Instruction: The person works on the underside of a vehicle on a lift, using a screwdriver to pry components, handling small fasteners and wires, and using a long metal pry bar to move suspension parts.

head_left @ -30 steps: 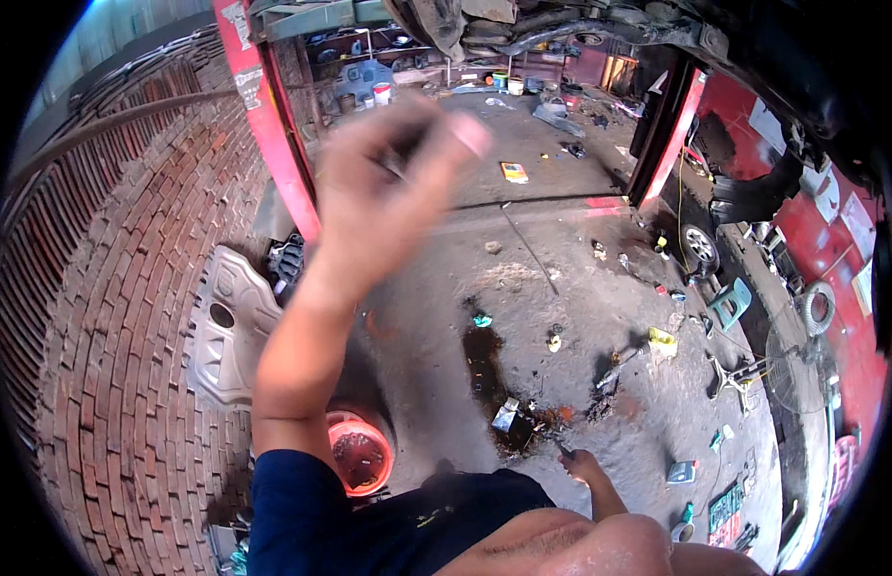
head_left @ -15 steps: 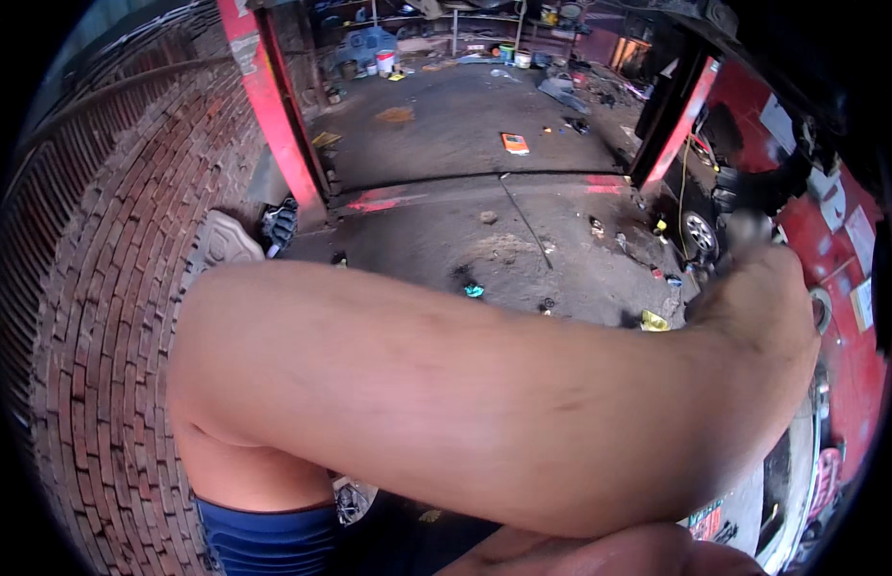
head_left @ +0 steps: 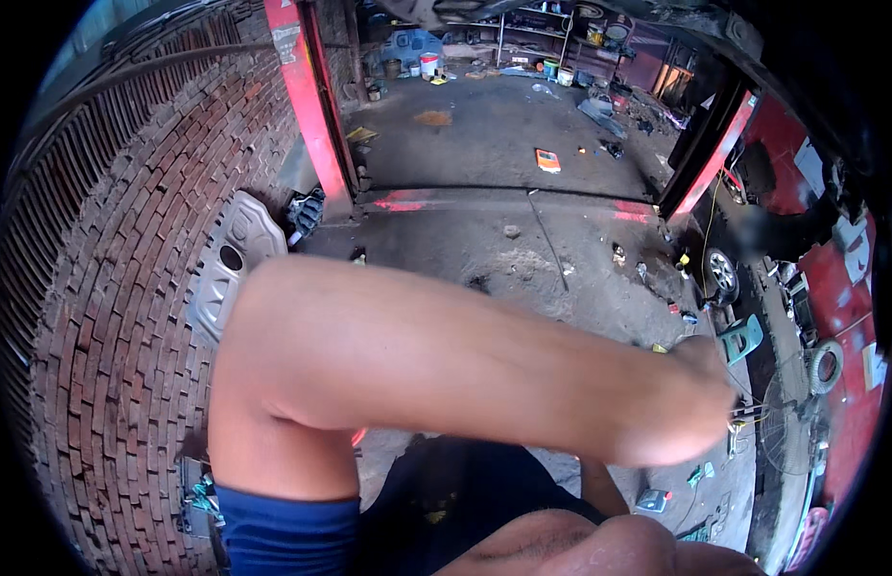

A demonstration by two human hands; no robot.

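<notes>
My left arm comes up from a blue sleeve point(head_left: 287, 528) at the lower left. It bends at the elbow, and the forearm crosses the whole middle of the view to the right. At its end my left hand point(head_left: 690, 408) is smeared by motion. Its fingers are too blurred to show whether they hold anything. Behind the forearm, low down, a short stretch of my right arm point(head_left: 604, 488) shows; the right hand is hidden. Overhead, the dark underside of a raised part point(head_left: 724, 34), apparently a vehicle, fills the top edge.
Two red lift posts point(head_left: 316, 106) point(head_left: 719, 144) stand left and right. A metal panel point(head_left: 235, 254) leans on the brick wall point(head_left: 110, 317). A thin rod point(head_left: 549, 240) and an orange packet point(head_left: 547, 160) lie on the floor. A wheel point(head_left: 722, 274) and green stool point(head_left: 740, 338) are at right.
My left hand has dropped from the upper right and drawn inward. The blurred shiny thing by it earlier no longer shows. The view has shifted, so the posts appear further right.
</notes>
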